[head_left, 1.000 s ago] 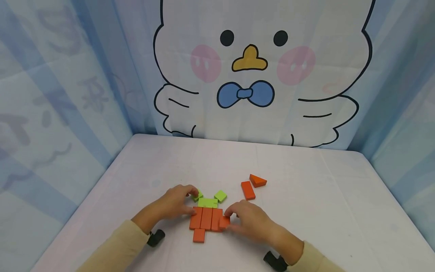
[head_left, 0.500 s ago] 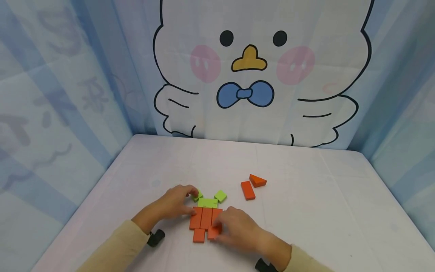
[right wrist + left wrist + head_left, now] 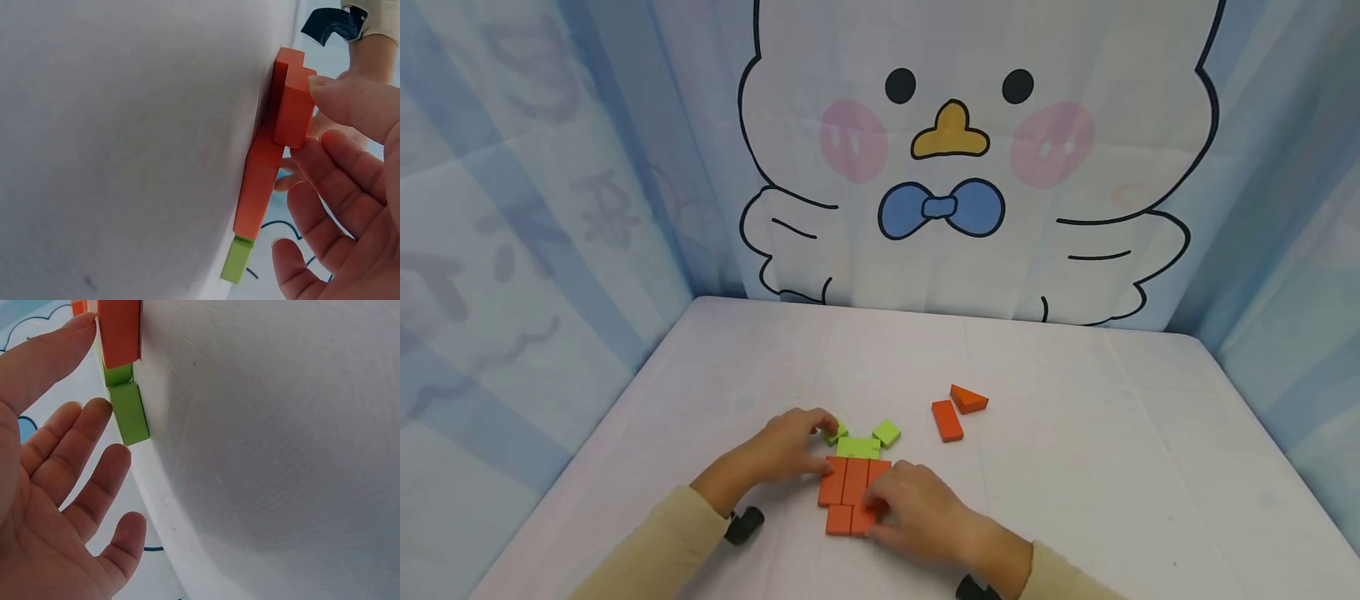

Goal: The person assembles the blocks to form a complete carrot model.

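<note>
In the head view, orange-red wooden blocks [image 3: 855, 483] lie side by side below a light green block [image 3: 858, 448]. Two small green blocks sit above it; the right one [image 3: 887, 432] is turned cornerwise. My left hand [image 3: 786, 446] rests at the left side, its thumb at the orange edge and a finger over the left green block [image 3: 838, 431]. Its fingers look relaxed in the left wrist view. My right hand [image 3: 925, 517] pinches a small orange-red block [image 3: 295, 107] between thumb and finger, alongside another small orange-red block [image 3: 838, 520] below the row.
Farther back on the white table [image 3: 1090, 433], an orange rectangular block [image 3: 947, 421] lies beside an orange triangular block [image 3: 969, 398]. A cartoon-printed cloth [image 3: 951, 267] hangs behind the table, with blue cloth at both sides.
My right hand has carried the small orange-red block from the row's right side down and left, beside the lower small block. My left hand has stayed where it was.
</note>
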### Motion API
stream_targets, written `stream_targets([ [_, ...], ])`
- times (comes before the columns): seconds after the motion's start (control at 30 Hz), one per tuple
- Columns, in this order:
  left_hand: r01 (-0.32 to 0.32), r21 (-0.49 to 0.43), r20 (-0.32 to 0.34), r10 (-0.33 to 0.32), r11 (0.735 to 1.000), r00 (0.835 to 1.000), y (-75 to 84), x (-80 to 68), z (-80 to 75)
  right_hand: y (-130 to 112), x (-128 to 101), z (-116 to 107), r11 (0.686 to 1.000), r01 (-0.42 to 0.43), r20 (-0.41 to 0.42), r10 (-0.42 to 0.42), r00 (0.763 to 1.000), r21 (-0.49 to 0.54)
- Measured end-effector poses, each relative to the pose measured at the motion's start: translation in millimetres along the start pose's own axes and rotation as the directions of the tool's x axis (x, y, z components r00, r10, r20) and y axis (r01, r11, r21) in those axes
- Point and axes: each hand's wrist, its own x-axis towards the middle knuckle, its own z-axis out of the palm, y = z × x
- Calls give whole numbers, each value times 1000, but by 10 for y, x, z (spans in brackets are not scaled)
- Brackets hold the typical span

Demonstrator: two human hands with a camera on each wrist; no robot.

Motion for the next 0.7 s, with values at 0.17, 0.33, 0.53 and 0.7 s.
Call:
stream_targets([
  [0.17,-16,-4,-7,16,1000,1000,2,-7,-8,-11,19,10,1000,-22,13,22,1000,-21],
  [0.33,-10,-7,-10,10,1000,1000,7,-2,-5,-16,30,15,999,-36,20,36,999,-29],
  [0.53,-2,-9,-6,2,1000,1000,14,-3,-9,-39,38,15,998,-53,24,54,998,-36],
  [0.7,-6,-9,-3,6,1000,1000,3,-1,-12,-50,45,20,997,-56,19,57,998,-51],
])
